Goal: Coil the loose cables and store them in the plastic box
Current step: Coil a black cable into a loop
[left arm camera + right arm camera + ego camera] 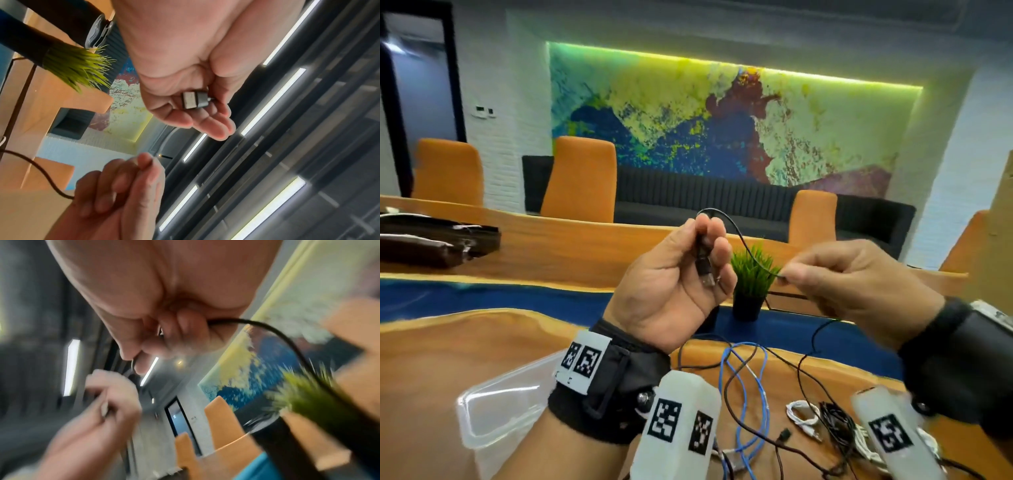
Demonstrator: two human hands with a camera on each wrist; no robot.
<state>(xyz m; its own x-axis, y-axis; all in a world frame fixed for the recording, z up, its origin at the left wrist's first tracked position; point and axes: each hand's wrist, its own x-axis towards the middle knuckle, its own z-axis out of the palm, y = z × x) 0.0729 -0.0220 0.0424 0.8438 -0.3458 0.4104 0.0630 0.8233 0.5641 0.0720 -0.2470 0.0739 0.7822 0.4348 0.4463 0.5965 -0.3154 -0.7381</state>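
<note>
The left hand (674,274) is raised above the table (448,359), palm toward the head camera, fingers curled round the USB plug (705,269) of a thin black cable (743,240). The plug's long axis runs near vertical, metal end down. From the top of the plug the cable arcs over the fingertips and descends rightward to the right hand (859,284), which pinches it between thumb and forefinger, other fingers curled in. Both hands therefore grip the same cable, with a short span between them.

The governing relation: the free length lies below and beyond the right-hand pinch, dropping to the table and joining the loose cables there. The right hand is the nearer hand to that slack; the left hand serves as the anchor. By judgement, the step in hand is forming the first loop, and the next move requires the right hand to carry its pinch point back to the left-hand fingers.

Relative to the left hand, the clear plastic box (493,414) lies below and to the left on the table, no cable visible in it. Below and to the right lie a blue cable (763,404), white cables (803,416) and further black ones, tangled. A small potted plant (751,281) stands just behind the hands.

The table is wood with a blue band. Orange chairs (580,178), a dark sofa and a bright mural fill the room beyond.
</note>
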